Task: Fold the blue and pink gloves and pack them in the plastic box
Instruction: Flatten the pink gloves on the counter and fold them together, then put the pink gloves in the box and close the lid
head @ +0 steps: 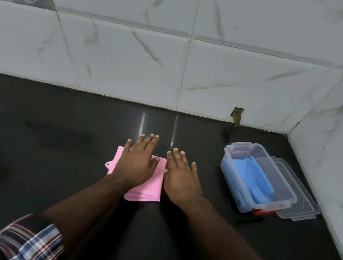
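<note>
A folded pink glove (pixel 149 189) lies flat on the black counter (pixel 53 158) in the middle. My left hand (pixel 137 164) rests palm down on it with fingers spread, covering most of its left half. My right hand (pixel 181 180) lies flat on the counter just to the right of the glove, its thumb touching the glove's right edge. To the right stands the clear plastic box (pixel 235 182), open, with the blue gloves (pixel 255 180) folded inside it.
The box's clear lid (pixel 300 201) lies on the counter against the box's right side. White marble-look tiled walls (pixel 216 81) close off the back and the right. A small dark object (pixel 248 221) lies in front of the box.
</note>
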A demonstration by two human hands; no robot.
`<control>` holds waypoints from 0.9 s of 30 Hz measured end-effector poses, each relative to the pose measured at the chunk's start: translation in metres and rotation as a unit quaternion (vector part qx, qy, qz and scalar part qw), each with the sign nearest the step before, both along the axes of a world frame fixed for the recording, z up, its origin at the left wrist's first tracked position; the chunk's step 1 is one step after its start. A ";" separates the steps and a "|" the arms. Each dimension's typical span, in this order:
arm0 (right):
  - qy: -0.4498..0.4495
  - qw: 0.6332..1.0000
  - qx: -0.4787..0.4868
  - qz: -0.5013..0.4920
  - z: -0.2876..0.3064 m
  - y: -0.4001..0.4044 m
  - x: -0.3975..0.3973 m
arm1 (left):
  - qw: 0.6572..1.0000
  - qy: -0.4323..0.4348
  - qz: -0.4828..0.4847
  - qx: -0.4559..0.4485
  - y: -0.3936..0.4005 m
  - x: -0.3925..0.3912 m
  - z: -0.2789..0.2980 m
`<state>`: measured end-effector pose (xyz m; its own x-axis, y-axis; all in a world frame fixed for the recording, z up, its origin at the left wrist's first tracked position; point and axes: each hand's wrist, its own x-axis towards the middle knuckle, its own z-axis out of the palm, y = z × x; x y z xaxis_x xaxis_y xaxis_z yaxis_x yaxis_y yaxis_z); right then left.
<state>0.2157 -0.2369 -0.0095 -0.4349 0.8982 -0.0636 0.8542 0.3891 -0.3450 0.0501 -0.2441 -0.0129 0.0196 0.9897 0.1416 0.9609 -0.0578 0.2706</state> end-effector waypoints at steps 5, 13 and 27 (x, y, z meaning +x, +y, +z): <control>0.028 0.993 0.085 -0.081 0.040 0.008 0.070 | 0.962 -0.271 -0.012 -0.040 0.008 0.081 0.008; 0.101 0.966 -0.030 -0.236 0.044 0.008 0.140 | 0.898 -0.394 0.012 -0.196 0.012 0.170 0.025; 0.192 0.969 -0.095 -0.123 0.059 -0.017 0.057 | 0.819 -0.537 0.086 -0.183 -0.005 0.109 0.038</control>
